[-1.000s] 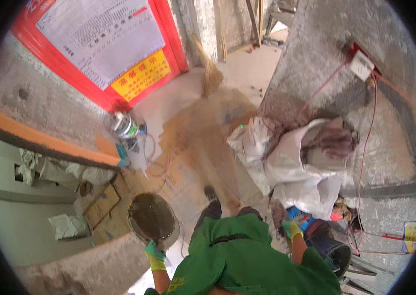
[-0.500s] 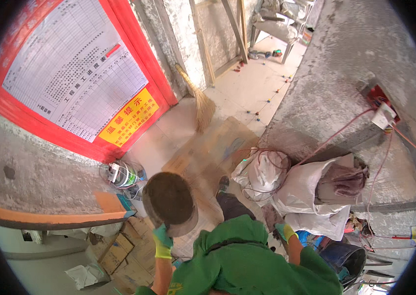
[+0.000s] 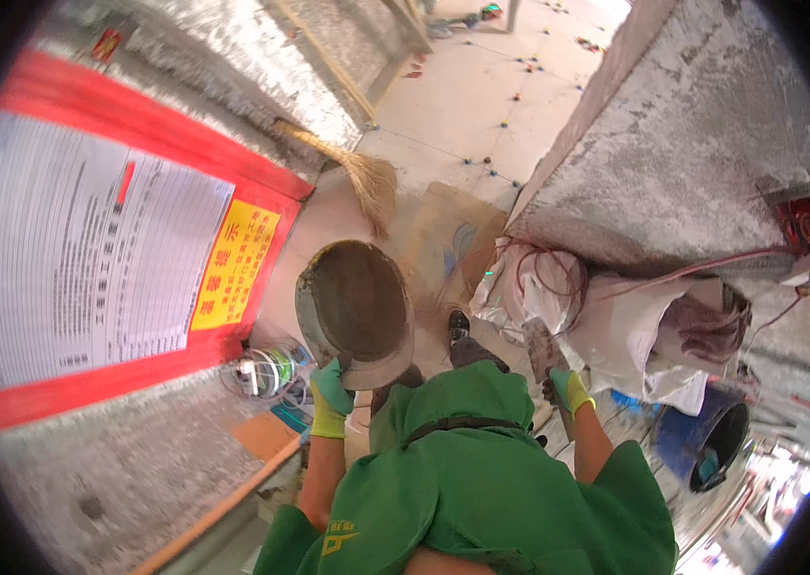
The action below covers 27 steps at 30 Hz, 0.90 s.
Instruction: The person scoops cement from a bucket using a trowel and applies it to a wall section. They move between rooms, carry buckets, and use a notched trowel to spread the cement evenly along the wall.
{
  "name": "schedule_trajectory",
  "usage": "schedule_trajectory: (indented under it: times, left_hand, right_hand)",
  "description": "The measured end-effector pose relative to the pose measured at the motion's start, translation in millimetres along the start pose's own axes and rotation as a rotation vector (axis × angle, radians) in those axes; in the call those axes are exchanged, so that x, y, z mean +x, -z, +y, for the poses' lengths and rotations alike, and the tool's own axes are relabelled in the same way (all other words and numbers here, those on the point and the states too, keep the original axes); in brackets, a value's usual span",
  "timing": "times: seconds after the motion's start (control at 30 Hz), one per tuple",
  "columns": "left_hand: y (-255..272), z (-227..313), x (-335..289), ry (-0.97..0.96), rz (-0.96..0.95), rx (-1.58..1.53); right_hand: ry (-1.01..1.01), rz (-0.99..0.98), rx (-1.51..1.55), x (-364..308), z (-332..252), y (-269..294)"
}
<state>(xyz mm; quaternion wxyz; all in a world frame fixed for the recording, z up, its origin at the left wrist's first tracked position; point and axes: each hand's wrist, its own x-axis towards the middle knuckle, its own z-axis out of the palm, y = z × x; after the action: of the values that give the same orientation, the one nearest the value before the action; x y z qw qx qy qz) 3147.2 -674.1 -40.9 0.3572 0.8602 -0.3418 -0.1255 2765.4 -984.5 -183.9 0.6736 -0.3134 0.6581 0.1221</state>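
My left hand [image 3: 332, 391], in a teal and yellow glove, is closed on the near rim of a grey bucket [image 3: 384, 372]. Wet-looking grey mortar [image 3: 352, 299] shows inside it. The bucket hangs in front of my left side, its mouth facing up. In my right hand [image 3: 572, 391], gloved the same way, is the handle of a flat trowel [image 3: 543, 347]. Its long blade is smeared with grey and points forward, beside the white sacks. Part of the trowel's grip is hidden by my fingers.
White sacks [image 3: 620, 335] lean along the right wall, with a red cable over them. A blue bucket [image 3: 692, 431] stands behind them. Ahead are a straw broom [image 3: 373, 184], cardboard [image 3: 453, 225] and tiles with small coloured spacers [image 3: 517, 97]. A caged bucket [image 3: 271, 372] sits left.
My view has turned and shifted forward along the passage. The mortar bucket has come along in my left hand. My right hand has brought the trowel up, its blade now plainly in sight.
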Motion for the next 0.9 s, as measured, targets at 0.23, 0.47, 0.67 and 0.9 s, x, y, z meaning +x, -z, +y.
schedule_trajectory:
  times: [0.23,0.47,0.67,0.9]
  left_hand:
    - [32.0,9.7,113.8,0.449,-0.041,-0.600]
    - [66.8,1.8,222.2,0.443,-0.237,-0.660]
    - [83.8,-13.2,303.2,0.472,-0.290,-0.804]
    - [94.7,-88.6,385.1,0.015,-0.417,-0.349]
  right_hand:
    - [-0.103,0.102,0.155,-37.3,16.5,-47.4]
    - [-0.214,0.217,0.407,-48.6,67.2,-119.7]
    - [-0.169,0.300,0.566,-67.0,79.9,-230.4]
    - [-0.134,0.270,0.665,-39.0,82.2,-334.4]
